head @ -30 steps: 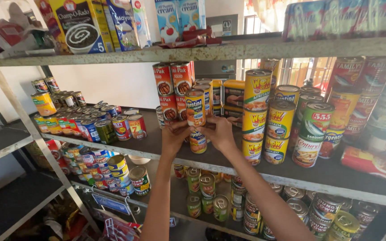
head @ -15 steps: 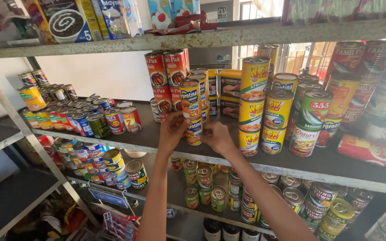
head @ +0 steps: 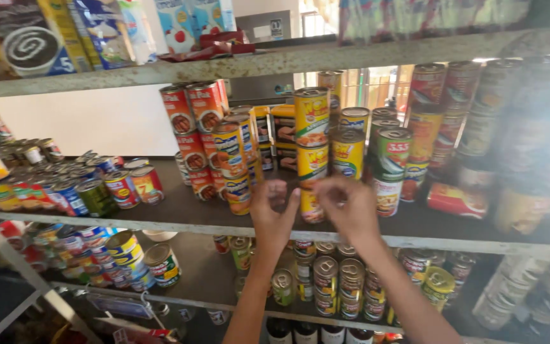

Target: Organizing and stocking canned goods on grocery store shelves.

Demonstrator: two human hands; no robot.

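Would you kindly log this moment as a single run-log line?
left hand: open beside yellow can stack | right hand: fingers at bottom yellow can | middle shelf | red cans left

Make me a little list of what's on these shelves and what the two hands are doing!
place: metal shelves stocked with tins
left hand: raised at the middle shelf, fingers beside a yellow can
right hand: on the other side of the same can
whether the hands grip the can: cannot tell
stack above the can: more yellow cans
to the left: red cans, stacked
top shelf: boxes
lower shelf: small cans with pull tabs
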